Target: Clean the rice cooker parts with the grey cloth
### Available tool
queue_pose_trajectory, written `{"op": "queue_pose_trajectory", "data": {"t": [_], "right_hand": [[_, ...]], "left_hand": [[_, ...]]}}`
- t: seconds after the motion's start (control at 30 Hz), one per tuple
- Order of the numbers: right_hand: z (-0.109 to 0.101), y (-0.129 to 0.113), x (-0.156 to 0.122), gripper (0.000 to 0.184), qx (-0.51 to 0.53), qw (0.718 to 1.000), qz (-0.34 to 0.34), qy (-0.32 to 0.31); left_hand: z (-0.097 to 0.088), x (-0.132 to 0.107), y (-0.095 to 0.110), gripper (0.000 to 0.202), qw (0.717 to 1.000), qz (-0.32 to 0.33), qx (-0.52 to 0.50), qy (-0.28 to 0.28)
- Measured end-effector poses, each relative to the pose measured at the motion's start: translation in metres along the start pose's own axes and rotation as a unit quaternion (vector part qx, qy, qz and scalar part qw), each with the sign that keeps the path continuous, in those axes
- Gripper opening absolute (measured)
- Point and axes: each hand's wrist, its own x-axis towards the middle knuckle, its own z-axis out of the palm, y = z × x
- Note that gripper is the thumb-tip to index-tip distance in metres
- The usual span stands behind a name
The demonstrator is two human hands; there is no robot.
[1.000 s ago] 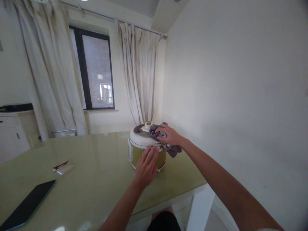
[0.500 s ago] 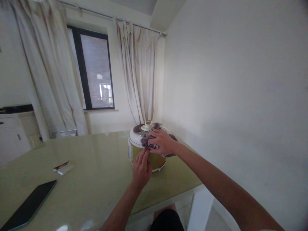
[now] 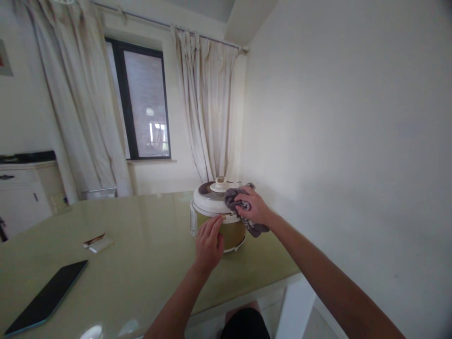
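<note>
Right there on the table [image 3: 148,278], the cooker [image 3: 235,238] is standing upright near the far right edge, its white lid [image 3: 206,202] sitting on the green body and its pale knob [image 3: 221,181] pointing up. Your right hand [image 3: 254,208] is gripping the crumpled grey-purple cloth [image 3: 231,197], fingers curling around it, and you're pressing it against the right front of the lid while a loose end is hanging down beside the body. Now your left hand [image 3: 208,242]: you're holding those fingers extended and close together, thumb lying lower, and the fingertips seem to be touching the front just below the lid; the exact contact is too small to tell. Over to your left, a dark tablet [image 3: 47,299] is lying flat near the table's near side, and just beyond it a small clear packet [image 3: 100,244] is resting, well apart from both hands.
</note>
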Motion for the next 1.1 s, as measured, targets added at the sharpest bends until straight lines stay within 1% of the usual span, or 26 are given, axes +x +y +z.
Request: {"op": "queue_pose_trajectory", "data": {"t": [0.13,0.2,0.27,0.37,0.43,0.47,0.53,0.63,0.7,0.83,0.9,0.97,1.03,1.1], "right_hand": [[0.005,-0.024,0.011,0.015,-0.049,0.994,-0.076,-0.053],[0.007,-0.026,0.016,0.011,-0.044,0.993,-0.089,-0.068],[0.009,-0.019,0.017,0.011,0.006,0.997,-0.061,-0.053],[0.009,0.0,0.012,0.011,0.083,0.997,0.011,0.003],[0.009,0.007,0.008,0.012,0.079,0.996,0.032,0.024],[0.009,0.006,0.006,0.013,0.063,0.997,0.031,0.024],[0.008,-0.001,0.004,0.016,0.017,1.0,0.013,0.004],[0.005,-0.023,0.008,0.017,-0.062,0.995,-0.042,-0.062],[0.003,-0.037,0.017,0.014,-0.107,0.986,-0.071,-0.109],[0.001,-0.055,0.04,0.015,-0.158,0.967,-0.09,-0.177],[0.002,-0.059,0.05,0.017,-0.175,0.957,-0.107,-0.207],[0.003,-0.061,0.057,0.015,-0.178,0.949,-0.131,-0.224],[0.004,-0.059,0.059,0.012,-0.162,0.949,-0.148,-0.226],[0.004,-0.054,0.058,0.01,-0.139,0.954,-0.148,-0.219]], "left_hand": [[0.001,0.002,-0.002,0.051,1.0,-0.007,-0.023,0.018],[-0.001,0.003,-0.004,0.048,0.999,-0.005,-0.028,0.02],[-0.004,0.004,-0.006,0.049,0.999,-0.002,-0.034,0.012],[-0.008,0.007,-0.009,0.051,0.999,0.001,-0.037,0.0],[-0.009,0.009,-0.009,0.05,0.999,-0.002,-0.034,0.005],[-0.008,0.01,-0.009,0.049,0.999,-0.004,-0.036,0.01],[-0.005,0.011,-0.009,0.045,0.999,-0.005,-0.044,0.02],[0.0,0.012,-0.008,0.039,0.998,-0.002,-0.048,0.033],[0.002,0.013,-0.007,0.034,0.998,-0.006,-0.038,0.039],[0.003,0.014,-0.008,0.031,0.999,-0.001,-0.022,0.044],[0.002,0.014,-0.009,0.029,0.998,0.009,-0.01,0.053],[0.002,0.014,-0.01,0.026,0.997,0.015,0.006,0.07],[0.001,0.013,-0.011,0.026,0.997,0.014,0.023,0.078],[-0.001,0.014,-0.012,0.029,0.997,0.012,0.033,0.072]]}}
